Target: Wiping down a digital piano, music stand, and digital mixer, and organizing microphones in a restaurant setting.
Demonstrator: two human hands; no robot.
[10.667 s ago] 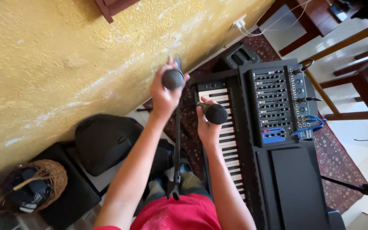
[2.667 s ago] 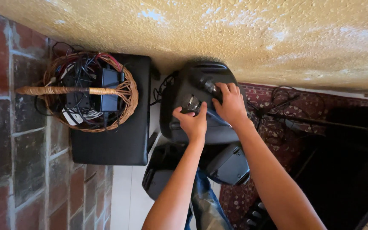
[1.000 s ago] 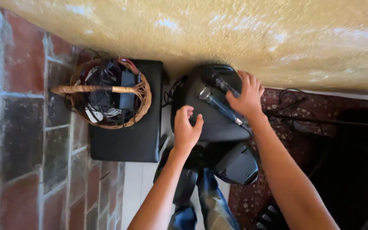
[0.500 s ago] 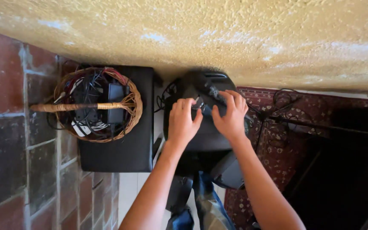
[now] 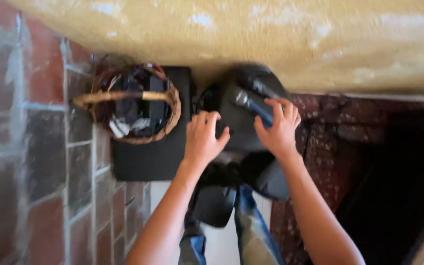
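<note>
I see both hands on the black bag (image 5: 244,122) by the yellow wall. Left hand (image 5: 203,139): fingers spread, flat on the bag's left side, holding nothing. Right hand (image 5: 277,128): fingers apart, tips touching the dark microphone (image 5: 253,104) lying on top. Frame blurred. Wicker basket (image 5: 126,103) sits on a black case, left.

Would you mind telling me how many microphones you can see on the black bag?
2, both on the black bag: one microphone under the right hand's fingers, a second just beyond it, nearer the wall. The picture is blurred, so others may be hidden.
</note>
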